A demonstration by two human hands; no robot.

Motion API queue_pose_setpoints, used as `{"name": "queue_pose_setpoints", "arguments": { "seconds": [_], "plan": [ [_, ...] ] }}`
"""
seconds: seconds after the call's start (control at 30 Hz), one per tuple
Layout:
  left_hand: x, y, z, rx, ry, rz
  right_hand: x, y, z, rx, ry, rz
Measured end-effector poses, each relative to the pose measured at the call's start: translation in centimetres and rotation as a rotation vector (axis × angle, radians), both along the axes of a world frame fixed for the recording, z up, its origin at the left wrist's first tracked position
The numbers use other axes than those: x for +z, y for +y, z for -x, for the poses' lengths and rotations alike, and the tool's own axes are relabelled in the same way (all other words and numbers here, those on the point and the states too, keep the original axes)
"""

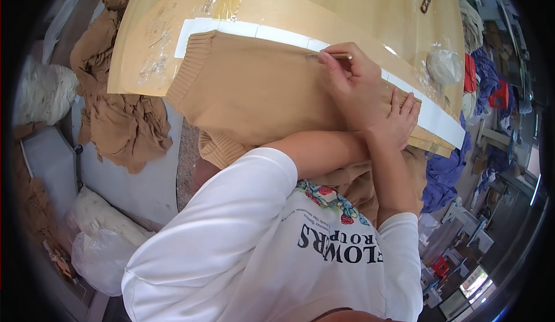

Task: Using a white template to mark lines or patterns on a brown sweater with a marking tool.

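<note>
A tan knitted garment (260, 85) with a ribbed band (192, 62) lies on the table, its lower part hanging over the near edge. My right hand (354, 82) is closed on a thin hand tool (346, 56) with a short brownish handle; its narrow tip points left, at the garment's far edge. Too little of the tool shows to tell its exact kind. My left forearm crosses beneath my right wrist. Fingers spread, my left hand (403, 117) presses on the knit at the right.
A white strip (280, 36) runs along the yellowish table (324, 10). A crumpled clear plastic bundle (445, 66) and a small dark brown object (425, 3) lie on it. Brown knits (124, 122) are heaped at the left; blue cloth (445, 177) hangs at the right.
</note>
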State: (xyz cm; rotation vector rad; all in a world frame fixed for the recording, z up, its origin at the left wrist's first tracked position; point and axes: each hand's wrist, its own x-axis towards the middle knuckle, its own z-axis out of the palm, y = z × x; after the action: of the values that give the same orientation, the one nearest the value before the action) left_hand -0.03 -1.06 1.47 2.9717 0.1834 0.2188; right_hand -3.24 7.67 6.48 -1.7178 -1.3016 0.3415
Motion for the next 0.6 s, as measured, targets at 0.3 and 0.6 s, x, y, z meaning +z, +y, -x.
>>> {"name": "queue_pose_setpoints", "arguments": {
  "seconds": [0.3, 0.6],
  "plan": [
    [-1.9, -1.3, -2.1, 0.158, -0.079, -0.078, 2.7, 2.4, 3.3, 0.088, 0.296, -0.123],
    [-1.0, -1.3, -0.9, 0.036, -0.047, -0.077, 0.0, 5.8, 5.0, 0.219, -0.051, 0.061]
  ]
}}
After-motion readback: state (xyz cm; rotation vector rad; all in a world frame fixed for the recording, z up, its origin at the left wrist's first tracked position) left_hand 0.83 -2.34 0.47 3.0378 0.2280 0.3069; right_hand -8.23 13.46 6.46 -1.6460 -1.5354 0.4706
